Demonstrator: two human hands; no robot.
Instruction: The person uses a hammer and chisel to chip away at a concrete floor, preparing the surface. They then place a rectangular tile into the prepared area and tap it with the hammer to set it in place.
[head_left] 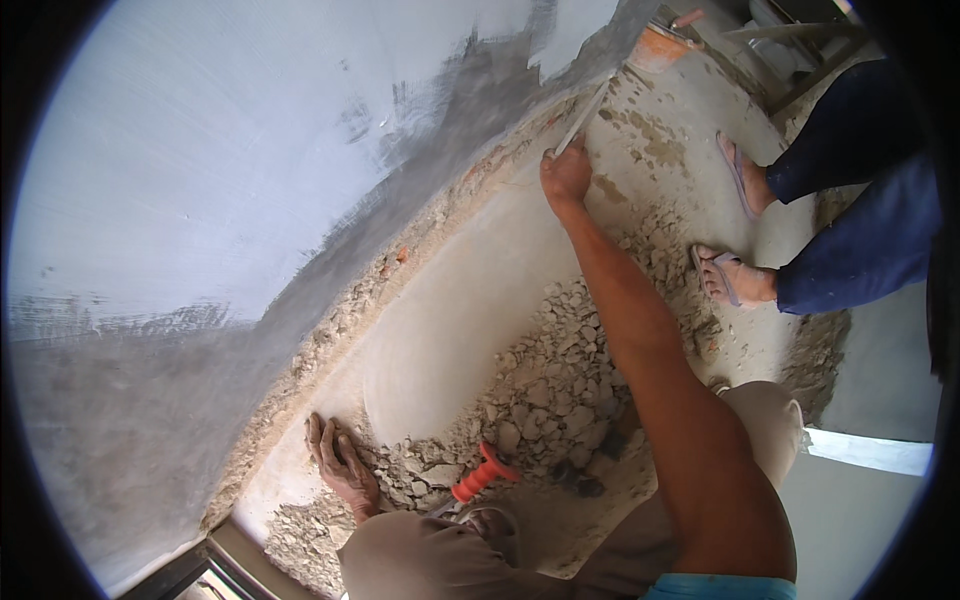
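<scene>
My right hand (567, 178) reaches far ahead, its fingers wrapped round a thin, straight, pale metal bar (582, 122). The bar's far end meets the foot of the wall, at the chipped strip (345, 325) where rough masonry and bits of red brick show. My left hand (343, 468) rests on the floor near that strip, fingers stretched out and holding nothing. A chisel with a red guarded grip (484, 474) lies among the rubble beside my knee; part of its shaft is hidden.
Broken plaster rubble (555, 385) is heaped across the floor. Another person stands at right in blue trousers (860, 255) and flip-flops (728, 275). An orange bucket (657, 48) stands at the far end. The grey wall (200, 200) rises at left; a dark frame (235, 562) sits lower left.
</scene>
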